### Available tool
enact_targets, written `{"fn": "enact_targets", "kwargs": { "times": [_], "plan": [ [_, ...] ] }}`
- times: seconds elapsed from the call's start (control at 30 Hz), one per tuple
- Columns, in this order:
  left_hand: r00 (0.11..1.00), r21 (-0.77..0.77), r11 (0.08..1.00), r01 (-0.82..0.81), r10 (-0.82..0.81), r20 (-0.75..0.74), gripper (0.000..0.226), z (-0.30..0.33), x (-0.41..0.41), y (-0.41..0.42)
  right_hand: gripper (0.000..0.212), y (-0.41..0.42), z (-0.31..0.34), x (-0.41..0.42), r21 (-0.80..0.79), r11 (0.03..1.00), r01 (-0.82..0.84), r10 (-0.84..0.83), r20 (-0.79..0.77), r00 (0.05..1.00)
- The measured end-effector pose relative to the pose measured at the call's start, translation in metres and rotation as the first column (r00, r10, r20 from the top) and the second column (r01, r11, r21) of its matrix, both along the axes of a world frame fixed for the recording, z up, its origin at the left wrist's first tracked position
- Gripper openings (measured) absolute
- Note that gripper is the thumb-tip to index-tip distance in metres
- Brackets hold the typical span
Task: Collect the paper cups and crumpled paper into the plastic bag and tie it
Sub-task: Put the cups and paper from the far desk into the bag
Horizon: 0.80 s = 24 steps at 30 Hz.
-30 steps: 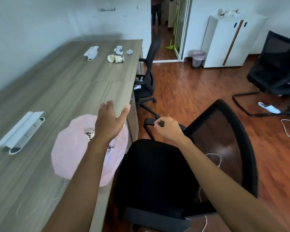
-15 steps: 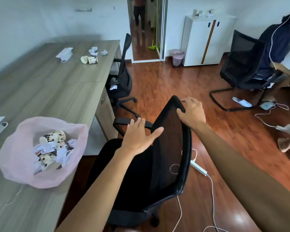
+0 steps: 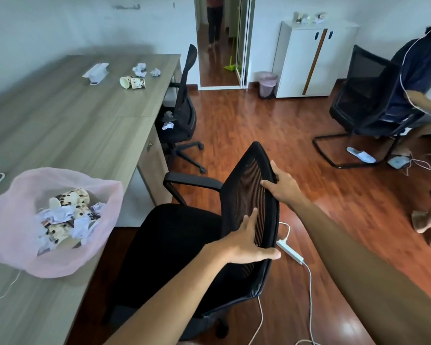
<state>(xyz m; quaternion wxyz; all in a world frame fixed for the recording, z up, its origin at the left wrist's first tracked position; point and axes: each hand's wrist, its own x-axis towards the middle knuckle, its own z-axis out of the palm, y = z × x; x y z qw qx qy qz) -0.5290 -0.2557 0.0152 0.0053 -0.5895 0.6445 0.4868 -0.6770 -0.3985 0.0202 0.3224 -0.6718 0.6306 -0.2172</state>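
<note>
An open pink plastic bag point(image 3: 105, 192) lies on the wooden desk point(image 3: 67, 125) at the left, with spotted paper cups and crumpled paper inside. Two more spotted paper cups point(image 3: 133, 82) lie on their sides at the desk's far end, near two crumpled paper balls point(image 3: 139, 69). Another paper ball point(image 3: 168, 125) rests on the far chair's seat. My left hand point(image 3: 249, 242) grips the lower side edge of the near black office chair's mesh backrest point(image 3: 244, 195). My right hand point(image 3: 281, 188) grips its upper edge.
A second black swivel chair point(image 3: 184, 105) stands at the desk. A white power strip point(image 3: 290, 251) and cable trail over the wood floor. A white cabinet point(image 3: 309, 58) and small bin point(image 3: 268, 83) stand at the back. A person sits on a chair point(image 3: 366, 103) at right.
My view swung right. My left hand left the bag and took the backrest's lower edge; my right hand went from the armrest to the backrest's upper edge. The chair has turned.
</note>
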Motion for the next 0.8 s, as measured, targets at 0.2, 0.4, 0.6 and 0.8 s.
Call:
{"fn": "enact_targets", "kwargs": {
  "times": [0.2, 0.4, 0.6, 0.8],
  "plan": [
    [1.0, 0.01, 1.0, 0.003, -0.003, -0.008, 0.118, 0.001, -0.003, -0.003, 0.075, -0.005, -0.005, 0.002, -0.014, 1.0, 0.004, -0.004, -0.019, 1.0],
    [1.0, 0.011, 1.0, -0.005, 0.005, 0.017, 0.118, 0.004, 0.006, -0.004, 0.073, -0.009, -0.002, 0.017, -0.021, 0.999, -0.03, 0.03, -0.013, 0.999],
    [0.998, 0.022, 0.998, -0.062, 0.062, 0.003, 0.118, 0.005, 0.026, -0.007, 0.07, -0.011, 0.0, 0.046, -0.02, 0.999, -0.05, 0.049, -0.025, 0.998],
    [0.985, 0.015, 0.985, -0.17, 0.171, -0.03, 0.114, 0.001, 0.061, -0.005, 0.072, -0.017, 0.002, 0.084, -0.006, 0.994, -0.108, 0.108, -0.035, 0.994]
  ]
}}
